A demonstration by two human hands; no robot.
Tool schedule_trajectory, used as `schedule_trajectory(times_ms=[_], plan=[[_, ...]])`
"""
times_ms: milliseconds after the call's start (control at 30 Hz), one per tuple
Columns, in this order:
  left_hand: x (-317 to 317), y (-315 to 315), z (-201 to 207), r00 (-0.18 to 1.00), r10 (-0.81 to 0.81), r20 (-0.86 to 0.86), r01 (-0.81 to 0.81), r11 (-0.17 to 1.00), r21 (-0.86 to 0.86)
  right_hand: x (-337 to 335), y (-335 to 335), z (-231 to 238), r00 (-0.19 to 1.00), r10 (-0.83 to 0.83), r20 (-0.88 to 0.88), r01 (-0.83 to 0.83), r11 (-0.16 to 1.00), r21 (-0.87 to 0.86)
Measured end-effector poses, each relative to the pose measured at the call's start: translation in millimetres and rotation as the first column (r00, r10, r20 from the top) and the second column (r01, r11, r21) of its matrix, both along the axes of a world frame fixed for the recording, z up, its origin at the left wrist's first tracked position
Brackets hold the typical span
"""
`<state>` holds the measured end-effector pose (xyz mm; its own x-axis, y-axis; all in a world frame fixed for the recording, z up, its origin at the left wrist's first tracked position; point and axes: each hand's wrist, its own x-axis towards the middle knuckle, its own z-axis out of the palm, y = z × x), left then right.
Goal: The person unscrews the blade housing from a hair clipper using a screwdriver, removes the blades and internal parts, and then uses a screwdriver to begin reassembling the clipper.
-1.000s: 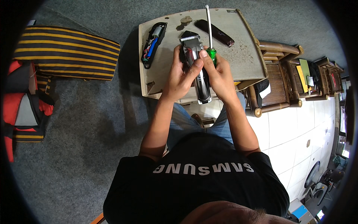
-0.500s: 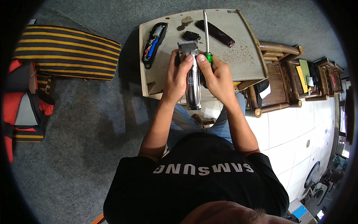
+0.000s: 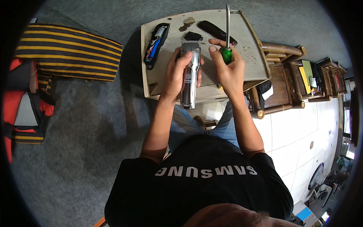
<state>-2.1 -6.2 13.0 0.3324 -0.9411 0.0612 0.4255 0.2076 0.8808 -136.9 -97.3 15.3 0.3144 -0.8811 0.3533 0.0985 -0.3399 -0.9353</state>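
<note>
My left hand [image 3: 176,72] is closed round a shiny silver hair clipper [image 3: 191,75], its blade end pointing away from me over the near part of the table. In my right hand [image 3: 230,70] is a screwdriver with a green handle [image 3: 227,55], its long metal shaft pointing away; the thumb and a finger of that hand are spread apart. Just beyond the clipper's blade lies a small black piece [image 3: 193,36]. A dark, elongated casing [image 3: 216,32] rests behind the screwdriver. At the table's left, an opened clipper body [image 3: 155,46] shows a blue cylinder, wires and a silver motor.
The pale wooden table [image 3: 247,62] has stains and scattered dark crumbs. A striped black-and-yellow cushion [image 3: 75,53] lies on the grey carpet to the left, beside a red and black bag-like item [image 3: 26,109]. Bamboo chairs [image 3: 278,87] stand at the right.
My right hand has let go of the clipper and moved right with the screwdriver. My left hand keeps the clipper, which has shifted slightly left.
</note>
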Motion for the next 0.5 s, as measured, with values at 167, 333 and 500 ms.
schedule_trajectory(times_ms=[167, 333, 500], plan=[[-2, 0, 5, 0.996, -0.085, 0.038, 0.085, 0.996, -0.006, 0, -2, -8, 0.996, 0.090, -0.015, -0.089, 0.993, 0.075], [-3, 4, 7, 0.992, -0.110, 0.061, 0.107, 0.993, 0.052, -5, 4, 4, 0.974, 0.197, 0.109, -0.215, 0.957, 0.195], [-3, 4, 10, 0.987, -0.134, 0.090, 0.129, 0.990, 0.065, -10, 0, 0, 0.981, 0.188, 0.050, -0.194, 0.955, 0.224]])
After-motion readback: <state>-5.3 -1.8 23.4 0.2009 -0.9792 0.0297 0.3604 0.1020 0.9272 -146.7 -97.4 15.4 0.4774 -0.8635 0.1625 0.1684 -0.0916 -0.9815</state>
